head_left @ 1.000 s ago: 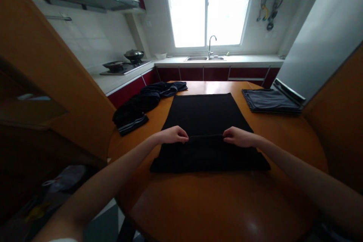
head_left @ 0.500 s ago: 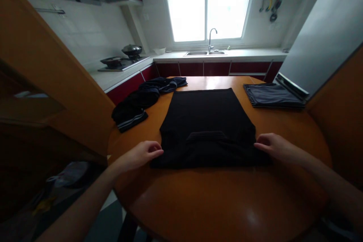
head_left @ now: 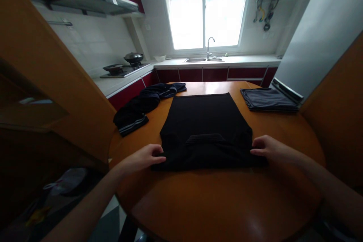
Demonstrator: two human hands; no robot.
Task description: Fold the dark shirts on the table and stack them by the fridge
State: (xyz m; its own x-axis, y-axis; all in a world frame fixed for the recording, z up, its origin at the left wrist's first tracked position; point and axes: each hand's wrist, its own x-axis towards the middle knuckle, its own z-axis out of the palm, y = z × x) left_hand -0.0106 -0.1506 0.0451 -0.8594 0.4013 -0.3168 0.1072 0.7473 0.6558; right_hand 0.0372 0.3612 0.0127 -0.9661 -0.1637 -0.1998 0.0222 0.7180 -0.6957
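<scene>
A black shirt (head_left: 204, 115) is spread on the round wooden table, its far edge straight and its collar band showing across the near part. The near end lies in a wide, folded strip. At the shirt's left side my left hand (head_left: 149, 155) has thumb and fingers curled on the cloth edge. My right hand (head_left: 263, 147) grips the opposite side in much the same way, the thumb lying over the cloth. Some fingertips of both hands are hidden against the dark fabric.
Rumpled dark clothes (head_left: 138, 102) with striped trim lie at the table's left. A folded grey garment (head_left: 268, 99) is at the right. The table (head_left: 221, 200) has a curved front edge. Beyond it are a stove with pans (head_left: 133, 58), a sink (head_left: 195, 60) and a window.
The view has tilted up and shifted slightly. Both hands remain at the shirt's sides, with thumbs and fingers a little farther apart. The shirt keeps much the same shape.
</scene>
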